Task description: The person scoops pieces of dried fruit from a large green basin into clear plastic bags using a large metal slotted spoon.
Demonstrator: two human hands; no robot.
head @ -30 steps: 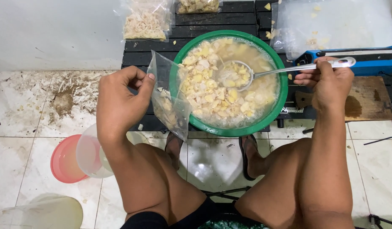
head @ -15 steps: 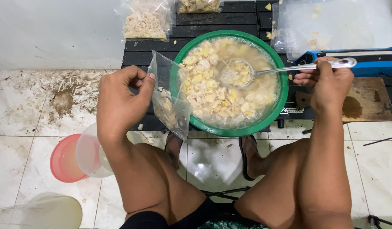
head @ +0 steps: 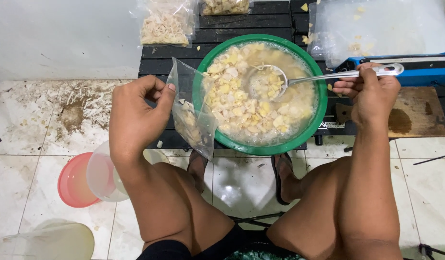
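So from my feed, the thing in hand is a clear plastic bag, part-filled with pale yellowish chunks at the bottom. It hangs right against the left rim of the green bowl, mouth up, and I'll use that bowl as my anchor for everything else. The left hand has its fingers curled tight, pinching the bag's top edge between thumb and forefinger, just left of the bowl.

Inside the bowl, a metal ladle sits with its scoop in the middle of the mix, which is pale chunks in cloudy liquid. The handle runs out over the bowl's right rim to the right hand, fingers closed around the handle end, thumb on top.

The bowl itself rests on a black slatted platform. Behind the bowl, up-left, there's a filled clear bag of shredded pale stuff, and another one partly cut off at the top edge. Up-right of the bowl, a stack of empty clear bags with a few stray chunks on them. Right of the bowl, a blue tool and a wooden board, the hand sitting in front of both.

Down-left of the bowl, on the tiled floor, a pink lid and a clear container overlapping it. Directly below the bowl, the person's bent knees and sandalled feet.
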